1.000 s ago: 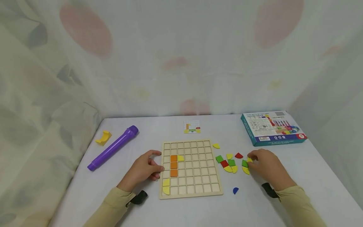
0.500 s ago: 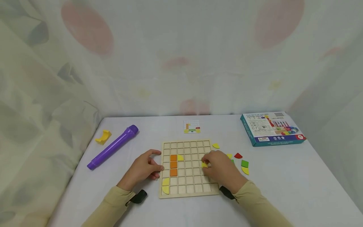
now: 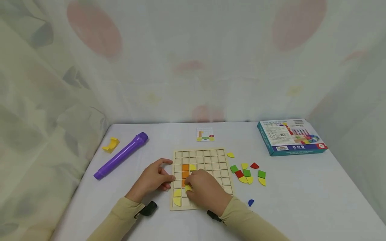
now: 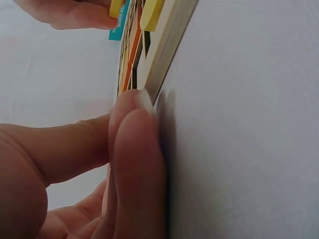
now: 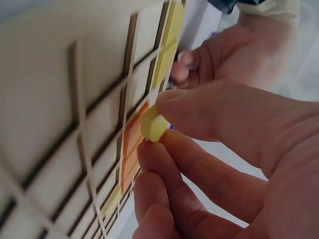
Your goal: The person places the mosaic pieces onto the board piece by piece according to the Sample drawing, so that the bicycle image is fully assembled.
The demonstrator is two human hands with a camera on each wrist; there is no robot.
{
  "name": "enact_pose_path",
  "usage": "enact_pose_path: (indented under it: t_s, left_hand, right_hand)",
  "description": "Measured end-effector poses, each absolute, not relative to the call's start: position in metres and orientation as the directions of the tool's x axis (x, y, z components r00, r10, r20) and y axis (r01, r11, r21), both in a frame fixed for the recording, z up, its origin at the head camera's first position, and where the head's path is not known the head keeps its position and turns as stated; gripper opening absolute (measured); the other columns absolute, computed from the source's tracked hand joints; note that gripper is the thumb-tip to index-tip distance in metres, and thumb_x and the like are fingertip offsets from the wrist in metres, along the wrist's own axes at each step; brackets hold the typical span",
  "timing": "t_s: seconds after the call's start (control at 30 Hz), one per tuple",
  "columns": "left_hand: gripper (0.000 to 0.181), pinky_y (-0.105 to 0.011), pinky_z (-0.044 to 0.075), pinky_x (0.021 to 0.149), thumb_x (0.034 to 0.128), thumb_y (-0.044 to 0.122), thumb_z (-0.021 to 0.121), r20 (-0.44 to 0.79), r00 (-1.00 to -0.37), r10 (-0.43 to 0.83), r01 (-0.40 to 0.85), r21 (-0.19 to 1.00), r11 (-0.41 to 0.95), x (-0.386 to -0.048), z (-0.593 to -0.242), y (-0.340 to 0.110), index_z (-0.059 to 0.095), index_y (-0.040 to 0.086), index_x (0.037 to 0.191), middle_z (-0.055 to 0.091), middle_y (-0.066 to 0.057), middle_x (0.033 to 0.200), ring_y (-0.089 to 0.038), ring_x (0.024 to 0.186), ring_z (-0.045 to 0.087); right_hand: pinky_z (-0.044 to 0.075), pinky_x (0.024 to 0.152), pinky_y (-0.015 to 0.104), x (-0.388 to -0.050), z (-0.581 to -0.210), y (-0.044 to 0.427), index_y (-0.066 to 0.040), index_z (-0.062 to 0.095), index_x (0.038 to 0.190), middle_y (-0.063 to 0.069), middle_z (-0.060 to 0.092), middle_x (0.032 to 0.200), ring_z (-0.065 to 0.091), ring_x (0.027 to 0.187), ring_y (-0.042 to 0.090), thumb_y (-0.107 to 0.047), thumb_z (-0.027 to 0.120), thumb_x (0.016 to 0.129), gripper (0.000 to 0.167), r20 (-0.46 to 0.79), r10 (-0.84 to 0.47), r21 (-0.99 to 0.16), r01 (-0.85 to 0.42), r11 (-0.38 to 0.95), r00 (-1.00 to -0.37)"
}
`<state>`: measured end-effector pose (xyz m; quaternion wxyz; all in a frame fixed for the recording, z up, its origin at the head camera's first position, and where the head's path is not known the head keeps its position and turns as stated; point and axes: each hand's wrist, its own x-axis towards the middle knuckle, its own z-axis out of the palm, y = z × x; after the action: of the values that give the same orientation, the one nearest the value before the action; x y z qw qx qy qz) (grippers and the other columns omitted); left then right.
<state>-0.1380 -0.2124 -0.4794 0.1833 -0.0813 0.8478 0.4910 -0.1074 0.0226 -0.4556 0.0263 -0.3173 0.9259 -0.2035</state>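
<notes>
My right hand is over the left part of a wooden grid board, pinching a small yellow quarter-circle tile between thumb and fingers. In the head view that tile is just below a column of orange tiles. A yellow tile lies right of the top orange one. Two yellow tiles lie in the board's lower left cells. My left hand rests at the board's left edge, thumb and forefinger apart and touching it. In the left wrist view its fingertips meet the board's side.
Loose green, red and yellow tiles lie right of the board, with a blue half-circle nearer. A pattern card lies behind it. A purple tube and a yellow curved piece are left; a game box is back right.
My right hand has picked up a yellow quarter-circle tile from the loose ones at the right and carried it left across the board. The left hand has stayed at the board's edge.
</notes>
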Motion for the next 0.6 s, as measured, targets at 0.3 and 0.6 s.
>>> enact_pose_path:
  t_s: [0.3, 0.6]
  left_hand:
    - [0.066, -0.033, 0.064, 0.061, 0.0900, 0.014, 0.089, -0.396, -0.918, 0.036, -0.325, 0.799, 0.506, -0.1380, -0.4772, -0.2104, 0.058, 0.020, 0.149, 0.072, -0.011, 0.088, -0.020, 0.063, 0.071]
    - [0.067, -0.034, 0.065, 0.061, 0.0898, 0.012, 0.088, -0.394, -0.919, 0.036, -0.325, 0.804, 0.498, -0.1364, -0.4754, -0.2108, 0.057, 0.018, 0.149, 0.071, -0.011, 0.088, -0.020, 0.062, 0.071]
  right_hand:
    - [0.053, 0.075, 0.022, -0.1034, -0.4603, 0.0145, -0.014, 0.084, 0.104, -0.005, 0.073, 0.090, 0.057, 0.081, 0.009, -0.017, 0.084, 0.090, 0.014, 0.066, -0.613, -0.387, -0.587, 0.711, -0.787]
    - [0.049, 0.072, 0.020, -0.1020, -0.4627, 0.0117, -0.015, 0.084, 0.102, -0.006, 0.073, 0.089, 0.053, 0.077, 0.008, -0.014, 0.084, 0.088, 0.014, 0.072, -0.621, -0.374, -0.599, 0.708, -0.780]
